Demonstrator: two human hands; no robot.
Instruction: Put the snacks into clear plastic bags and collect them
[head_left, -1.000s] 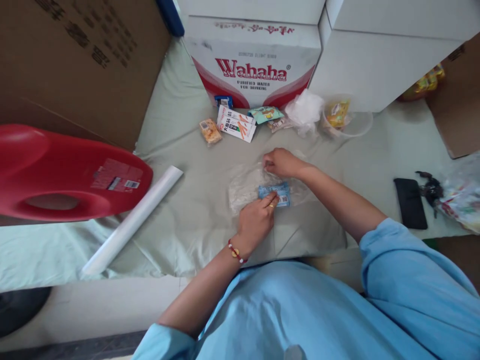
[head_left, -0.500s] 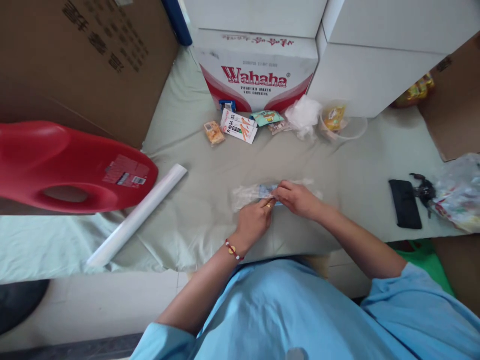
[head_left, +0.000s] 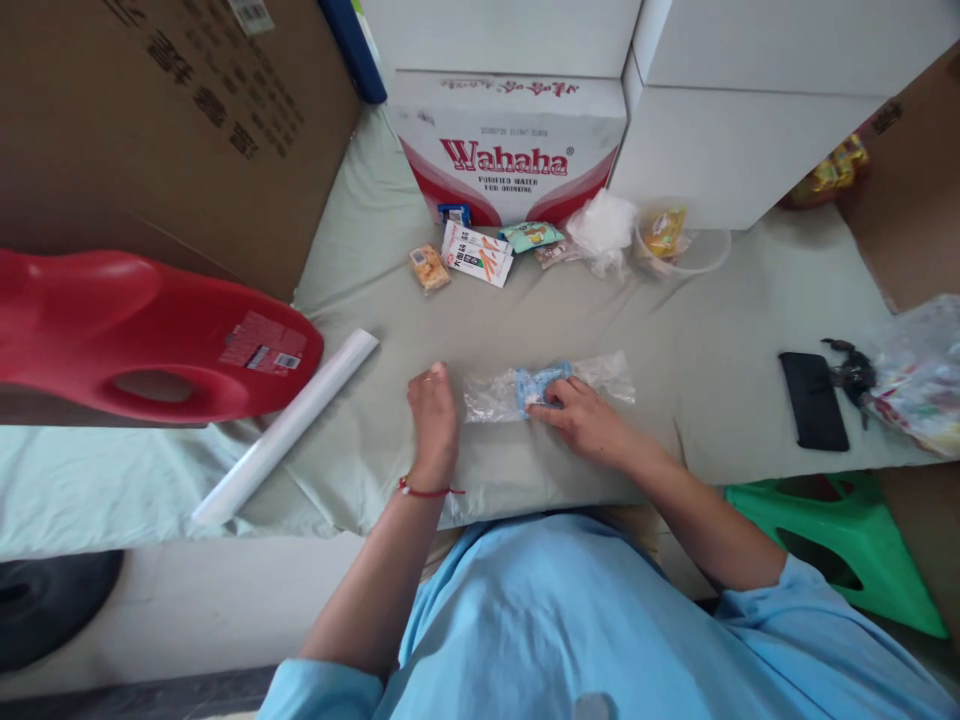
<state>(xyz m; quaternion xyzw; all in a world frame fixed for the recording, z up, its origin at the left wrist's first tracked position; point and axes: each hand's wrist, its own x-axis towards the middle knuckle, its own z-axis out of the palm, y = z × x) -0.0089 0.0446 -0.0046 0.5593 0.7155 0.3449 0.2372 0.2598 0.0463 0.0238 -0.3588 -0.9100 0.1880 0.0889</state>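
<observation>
A strip of clear plastic wrap (head_left: 611,377) lies crosswise on the cloth, crinkled at both ends. At its middle is a small blue packet (head_left: 531,382), partly covered by my fingers. My right hand (head_left: 589,420) reaches in from the right, its thumb and curled fingers holding the packet down. Off the strip's left end, my left hand (head_left: 433,415) is raised with the fingers folded into a fist. Whatever it may hold is hidden. A red beaded bracelet (head_left: 427,490) circles that wrist.
At left, a white roll (head_left: 289,430) lies beside a red jug (head_left: 187,345). Snack packets (head_left: 480,255) sit before a Wahaha box (head_left: 510,150), near a clear bowl (head_left: 705,255). A black phone (head_left: 814,400), keys (head_left: 853,372) and plastic bag (head_left: 919,375) are at right; a green stool (head_left: 847,540) stands below.
My left hand has moved left, away from the packet, and closed into a fist. My right hand stays at the packet, of which more now shows.
</observation>
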